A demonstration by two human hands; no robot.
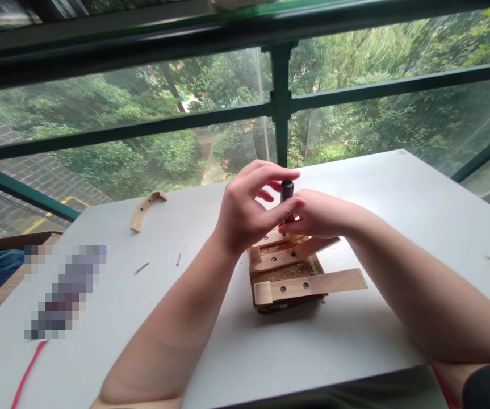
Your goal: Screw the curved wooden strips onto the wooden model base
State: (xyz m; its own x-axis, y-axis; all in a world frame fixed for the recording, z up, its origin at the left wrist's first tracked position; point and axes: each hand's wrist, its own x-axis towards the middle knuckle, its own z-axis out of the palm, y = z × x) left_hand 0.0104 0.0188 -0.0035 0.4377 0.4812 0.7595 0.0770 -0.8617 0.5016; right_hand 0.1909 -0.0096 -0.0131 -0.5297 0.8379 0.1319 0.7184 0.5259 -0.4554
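My left hand (251,199) is curled round the black handle of an upright screwdriver (287,189), its thumb and fingers on either side. Close against the lower part of the screwdriver, my right hand (313,213) has its fingers pinched together; what lies between them is hidden. Beneath both hands is a brown block (287,272) on the white table. Several pale wooden strips lie across it, and the nearest wooden strip (334,282) sticks out to the right. Dark screw heads (306,286) show in the strips. The screwdriver's tip is hidden by my fingers.
To the left on the white table (210,352) lie a curved wooden piece (146,209) and two loose screws (179,259). A blurred-out object (66,295) and a red cord (27,372) are farther left. An open cardboard box (10,272) stands beside the table. Windows rise behind.
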